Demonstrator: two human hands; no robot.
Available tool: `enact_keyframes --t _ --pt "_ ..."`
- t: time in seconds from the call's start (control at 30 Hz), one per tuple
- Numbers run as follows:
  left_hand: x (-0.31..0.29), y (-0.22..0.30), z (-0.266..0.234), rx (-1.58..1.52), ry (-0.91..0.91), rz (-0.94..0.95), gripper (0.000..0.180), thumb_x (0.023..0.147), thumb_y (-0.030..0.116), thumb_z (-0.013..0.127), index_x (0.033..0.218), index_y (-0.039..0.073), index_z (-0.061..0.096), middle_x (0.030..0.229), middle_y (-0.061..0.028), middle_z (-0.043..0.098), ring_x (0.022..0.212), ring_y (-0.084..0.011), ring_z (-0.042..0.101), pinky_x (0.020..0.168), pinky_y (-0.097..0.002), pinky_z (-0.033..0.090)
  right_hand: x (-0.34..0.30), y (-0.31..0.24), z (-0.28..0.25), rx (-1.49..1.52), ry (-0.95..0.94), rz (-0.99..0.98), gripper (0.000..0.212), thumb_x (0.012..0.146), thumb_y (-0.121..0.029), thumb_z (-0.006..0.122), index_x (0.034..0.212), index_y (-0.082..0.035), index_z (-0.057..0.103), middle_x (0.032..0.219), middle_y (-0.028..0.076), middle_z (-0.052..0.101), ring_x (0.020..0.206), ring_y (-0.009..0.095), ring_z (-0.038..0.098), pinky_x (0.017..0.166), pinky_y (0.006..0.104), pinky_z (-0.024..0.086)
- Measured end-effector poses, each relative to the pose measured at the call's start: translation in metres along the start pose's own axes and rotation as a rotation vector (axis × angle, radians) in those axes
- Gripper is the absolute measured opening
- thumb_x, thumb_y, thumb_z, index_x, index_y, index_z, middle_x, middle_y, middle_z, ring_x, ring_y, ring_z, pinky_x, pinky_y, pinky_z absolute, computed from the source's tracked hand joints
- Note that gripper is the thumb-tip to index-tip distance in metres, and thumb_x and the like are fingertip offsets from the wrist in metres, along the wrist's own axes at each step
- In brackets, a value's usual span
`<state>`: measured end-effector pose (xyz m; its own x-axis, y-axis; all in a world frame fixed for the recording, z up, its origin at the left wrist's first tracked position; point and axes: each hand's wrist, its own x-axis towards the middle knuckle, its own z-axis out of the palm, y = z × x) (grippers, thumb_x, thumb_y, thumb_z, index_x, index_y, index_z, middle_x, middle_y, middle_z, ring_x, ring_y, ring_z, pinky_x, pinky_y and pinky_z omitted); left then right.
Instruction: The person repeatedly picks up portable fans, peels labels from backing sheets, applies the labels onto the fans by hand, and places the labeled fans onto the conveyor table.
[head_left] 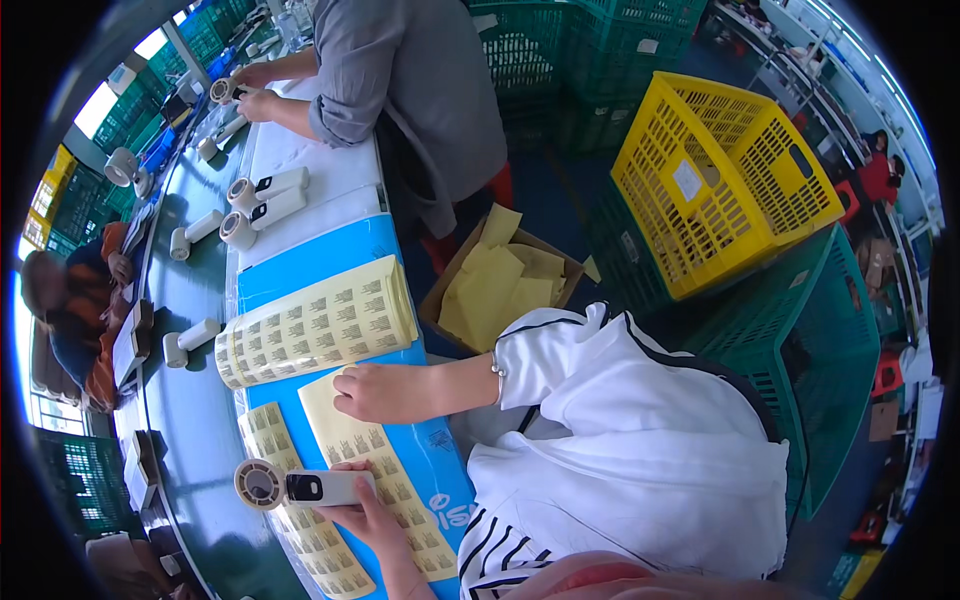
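Note:
My left hand (370, 508) is closed around the white handle of a small handheld fan (330, 487), whose round beige head (259, 484) points away to the left. Under it lies a yellow sheet of printed labels (405, 500), part of it bare at the far end. My right hand (385, 392) is over that bare end, thumb and fingers pressed together; whatever is between them is too small to make out. Another label sheet (268, 425) lies to the left, partly beneath the fan. Just beyond my right hand rests a thick stack of label sheets (320, 325).
A blue cover (320, 245) lies under the sheets. Several similar fans (275, 207) rest along the green bench (190, 285). A co-worker in grey (410, 90) handles a fan at the far end. Right stand a carton of yellow paper (500, 280), a yellow crate (690, 190) and green crates (815, 350).

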<state>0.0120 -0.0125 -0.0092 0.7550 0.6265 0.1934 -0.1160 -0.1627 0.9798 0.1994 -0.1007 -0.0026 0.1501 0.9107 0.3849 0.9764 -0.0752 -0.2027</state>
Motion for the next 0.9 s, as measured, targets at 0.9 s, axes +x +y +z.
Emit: enact_keyframes --t 0.9 --pt "0.045 0.154 -0.068 -1.223 0.144 -0.089 0.051 0.089 0.004 0.049 0.130 -0.015 0.023 0.123 -0.0239 0.041 0.111 -0.0309 0.048 0.100 -0.0409 0.040 0.120 -0.077 -0.120 1.459 0.139 -0.250 0.012 0.094 -0.012 0.051 0.097 -0.002 0.046 0.078 0.001 0.049 0.062 0.005 0.047 0.052 0.0194 0.040"
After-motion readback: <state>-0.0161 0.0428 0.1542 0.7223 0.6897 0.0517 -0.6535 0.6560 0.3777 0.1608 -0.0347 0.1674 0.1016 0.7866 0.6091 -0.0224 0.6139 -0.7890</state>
